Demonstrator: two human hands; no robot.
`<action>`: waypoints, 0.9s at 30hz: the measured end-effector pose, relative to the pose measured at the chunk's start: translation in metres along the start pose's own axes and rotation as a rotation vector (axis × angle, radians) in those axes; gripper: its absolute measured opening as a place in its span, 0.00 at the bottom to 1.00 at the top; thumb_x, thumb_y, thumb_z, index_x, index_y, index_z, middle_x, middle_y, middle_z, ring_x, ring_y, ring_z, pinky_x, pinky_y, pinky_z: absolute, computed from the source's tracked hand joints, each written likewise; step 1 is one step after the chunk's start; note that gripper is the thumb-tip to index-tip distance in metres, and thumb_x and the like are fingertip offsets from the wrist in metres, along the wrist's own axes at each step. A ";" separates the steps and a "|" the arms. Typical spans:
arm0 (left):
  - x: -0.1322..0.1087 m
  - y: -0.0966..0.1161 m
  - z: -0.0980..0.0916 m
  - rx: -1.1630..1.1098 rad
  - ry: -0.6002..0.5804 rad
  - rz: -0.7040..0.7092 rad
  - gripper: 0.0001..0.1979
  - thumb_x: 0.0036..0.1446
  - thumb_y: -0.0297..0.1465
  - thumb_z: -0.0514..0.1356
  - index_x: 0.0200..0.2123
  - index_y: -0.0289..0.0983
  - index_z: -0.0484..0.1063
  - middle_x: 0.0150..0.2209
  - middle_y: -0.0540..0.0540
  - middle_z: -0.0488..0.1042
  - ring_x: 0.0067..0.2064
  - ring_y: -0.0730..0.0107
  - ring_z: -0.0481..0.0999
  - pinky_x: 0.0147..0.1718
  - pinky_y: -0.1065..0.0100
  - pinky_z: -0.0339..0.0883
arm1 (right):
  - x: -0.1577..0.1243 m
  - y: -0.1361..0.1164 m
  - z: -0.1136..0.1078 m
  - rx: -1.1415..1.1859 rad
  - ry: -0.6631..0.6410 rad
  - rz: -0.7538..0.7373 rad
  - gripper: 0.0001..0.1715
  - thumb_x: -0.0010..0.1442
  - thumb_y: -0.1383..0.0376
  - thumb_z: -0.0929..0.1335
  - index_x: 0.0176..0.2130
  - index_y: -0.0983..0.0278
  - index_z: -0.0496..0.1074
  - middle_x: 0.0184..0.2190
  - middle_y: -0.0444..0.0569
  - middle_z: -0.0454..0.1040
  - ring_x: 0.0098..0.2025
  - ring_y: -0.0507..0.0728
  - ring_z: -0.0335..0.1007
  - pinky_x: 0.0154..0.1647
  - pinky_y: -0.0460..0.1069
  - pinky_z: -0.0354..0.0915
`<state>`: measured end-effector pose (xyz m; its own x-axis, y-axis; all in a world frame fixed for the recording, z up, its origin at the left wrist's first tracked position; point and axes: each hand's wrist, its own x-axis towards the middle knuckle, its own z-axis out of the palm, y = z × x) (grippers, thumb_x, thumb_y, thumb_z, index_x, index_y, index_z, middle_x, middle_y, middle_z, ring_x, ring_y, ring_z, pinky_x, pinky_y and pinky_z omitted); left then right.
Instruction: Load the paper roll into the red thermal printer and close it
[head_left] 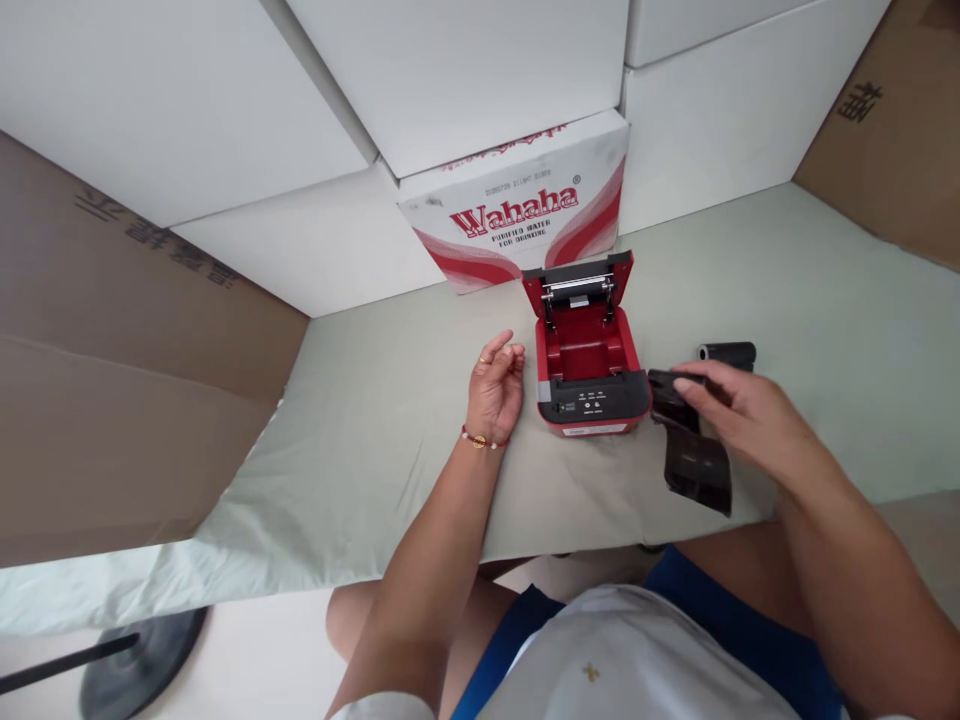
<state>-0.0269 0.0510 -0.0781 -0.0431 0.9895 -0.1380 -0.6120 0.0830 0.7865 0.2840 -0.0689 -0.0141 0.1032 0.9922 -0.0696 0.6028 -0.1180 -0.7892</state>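
Note:
A small red and black printer stands on the table with its lid tipped back, and its red paper bay holds nothing. My left hand rests on the table just left of the printer, fingers loosely curled, holding nothing. My right hand is to the right of the printer, fingers closed on a dark ribbon or film strip that hangs down from it toward the table edge. A black roll lies on the table just behind my right hand.
The table is covered with a pale green cloth. White boxes and a red-printed water carton are stacked along the back. Brown cardboard stands at left and at far right. A black round base sits on the floor.

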 end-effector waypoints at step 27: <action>-0.004 -0.003 0.004 0.121 -0.047 0.036 0.19 0.44 0.35 0.86 0.37 0.39 0.86 0.32 0.49 0.87 0.35 0.73 0.85 0.47 0.67 0.78 | 0.059 0.027 -0.055 -0.776 -0.059 -0.106 0.22 0.66 0.64 0.68 0.54 0.62 0.85 0.49 0.65 0.87 0.44 0.70 0.78 0.44 0.61 0.69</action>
<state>-0.0218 0.0472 -0.0778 -0.0247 0.9963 -0.0821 -0.5112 0.0580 0.8575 0.3501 -0.0155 -0.0060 -0.0154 0.9976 -0.0673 0.9898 0.0057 -0.1425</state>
